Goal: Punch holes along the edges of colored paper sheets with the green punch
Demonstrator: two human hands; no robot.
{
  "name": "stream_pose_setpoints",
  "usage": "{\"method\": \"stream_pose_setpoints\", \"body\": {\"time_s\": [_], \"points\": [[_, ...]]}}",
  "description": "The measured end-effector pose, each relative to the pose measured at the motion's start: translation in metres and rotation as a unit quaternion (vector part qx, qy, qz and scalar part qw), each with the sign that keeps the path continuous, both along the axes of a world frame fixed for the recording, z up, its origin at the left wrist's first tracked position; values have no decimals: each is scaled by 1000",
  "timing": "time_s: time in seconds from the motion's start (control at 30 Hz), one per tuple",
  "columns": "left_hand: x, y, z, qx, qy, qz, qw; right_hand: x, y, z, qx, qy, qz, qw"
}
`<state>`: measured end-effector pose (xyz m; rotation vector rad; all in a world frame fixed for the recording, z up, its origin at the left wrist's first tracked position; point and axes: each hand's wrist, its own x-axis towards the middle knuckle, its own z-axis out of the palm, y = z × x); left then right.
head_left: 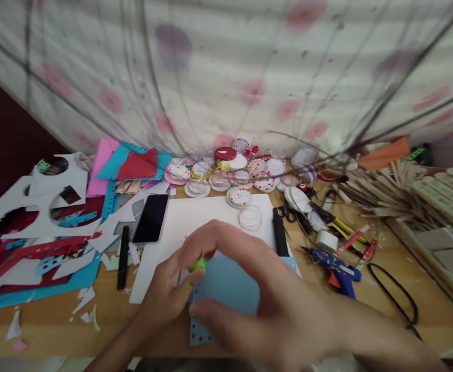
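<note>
My left hand (pixel 164 289) is closed in a pinch on a small bright green piece (pixel 198 265), whose kind I cannot make out. Nearer the camera, my right hand (pixel 292 305) is arched with thumb and index finger wide apart, slightly blurred. Its index fingertip comes close to my left hand and partly covers it. Beneath both hands lies a light blue sheet (pixel 226 287) with a dotted edge at its left side. This overlaps a white sheet (pixel 187 217), on which rest a ring of thin thread or wire (pixel 250 218) and a dotted round paper piece (pixel 239 197).
A phone (pixel 151 218) and black marker (pixel 123 258) lie left, beside cut paper scraps (pixel 71 232). Several layered paper discs (pixel 221 178) line the back. At right are a box cutter (pixel 278 232), scissors (pixel 287 211), a blue glue gun (pixel 337 271), pliers (pixel 337 222) and wooden sticks (pixel 385 188).
</note>
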<state>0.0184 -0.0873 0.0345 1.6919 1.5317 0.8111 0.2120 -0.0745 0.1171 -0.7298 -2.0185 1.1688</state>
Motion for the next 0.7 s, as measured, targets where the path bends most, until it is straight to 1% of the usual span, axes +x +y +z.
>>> {"method": "stream_pose_setpoints", "body": {"time_s": [0.03, 0.07, 0.1, 0.17, 0.2, 0.27, 0.33, 0.47, 0.6, 0.7], "points": [[0, -1, 1, 5, -9, -24, 1000, 1, 0, 0, 13, -25, -31, 999], [-1, -2, 3, 8, -14, -50, 999, 1, 2, -6, 23, -59, -42, 997], [-1, -2, 3, 12, -17, -73, 997, 2, 6, -15, 17, -92, -46, 995], [0, -3, 4, 23, -17, -100, 995, 2, 15, -39, -24, -133, -23, 991], [1, -4, 4, 28, -15, -107, 994, 1, 18, -49, -40, -136, -5, 990], [3, -3, 3, 35, -14, -118, 992, 0, 23, -60, -65, -123, 33, 990], [5, -1, 3, 40, -14, -124, 991, -2, 25, -61, -80, -103, 46, 990], [8, 3, -1, 37, -14, -131, 991, -4, 25, -58, -107, -90, 25, 990], [9, 3, -7, 34, -13, -124, 992, -4, 27, -67, -132, -85, 27, 987], [9, 6, -8, 26, -19, -116, 993, -3, 32, -71, -150, -82, 32, 985]]}}
